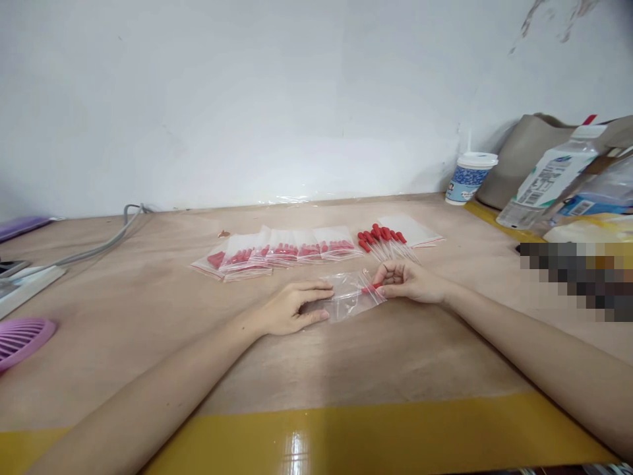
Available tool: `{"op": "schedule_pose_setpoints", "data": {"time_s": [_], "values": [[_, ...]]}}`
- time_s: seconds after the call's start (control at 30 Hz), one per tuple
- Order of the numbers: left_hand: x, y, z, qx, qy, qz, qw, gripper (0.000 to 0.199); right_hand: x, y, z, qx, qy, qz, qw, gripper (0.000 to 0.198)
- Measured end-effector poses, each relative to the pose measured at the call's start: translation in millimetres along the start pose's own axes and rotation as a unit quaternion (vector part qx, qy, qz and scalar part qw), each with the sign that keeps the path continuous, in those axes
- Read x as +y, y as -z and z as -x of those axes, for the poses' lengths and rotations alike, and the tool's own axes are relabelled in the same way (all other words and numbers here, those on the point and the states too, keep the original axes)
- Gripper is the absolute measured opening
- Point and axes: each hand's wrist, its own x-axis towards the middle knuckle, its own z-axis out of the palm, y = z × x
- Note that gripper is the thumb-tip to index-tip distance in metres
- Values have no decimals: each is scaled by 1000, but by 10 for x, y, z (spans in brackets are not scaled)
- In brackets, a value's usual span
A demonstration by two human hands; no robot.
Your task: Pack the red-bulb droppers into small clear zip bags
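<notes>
A clear zip bag (343, 305) lies flat on the table in front of me. My left hand (297, 307) rests on the bag's left end, its fingers stretched out and the thumb apart. At the bag's right end, my right hand (403, 282) is closed in a pinch on a red-tipped stick (370, 289), whose red end shows at the bag's opening. Just beyond that hand lies a bunch of red-tipped sticks (383, 235) with thin pale stems. A row of filled zip bags (284, 247) with red tips inside overlaps behind the left hand.
Flat zip bags (413, 231) lie behind the loose sticks. At the back right stand a paper cup (471, 179), a tilted plastic bottle (548, 178) and a grey-brown container (514, 155). A grey cable (106, 244) and a pink slatted object (27, 340) are on the left.
</notes>
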Motion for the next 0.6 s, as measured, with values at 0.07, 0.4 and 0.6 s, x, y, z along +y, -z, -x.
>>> {"op": "schedule_pose_setpoints", "data": {"time_s": [0.07,0.4,0.6], "values": [[3,6,-1,-8,-1,1,1000,41,-7,4,-9,-16,-10,7,1000,33],[36,24,-33,-23,0,-22,999,45,-53,-199,-30,35,66,130,989,33],[63,28,-46,-46,21,-26,998,45,-95,-244,-22,22,102,170,980,40]]}}
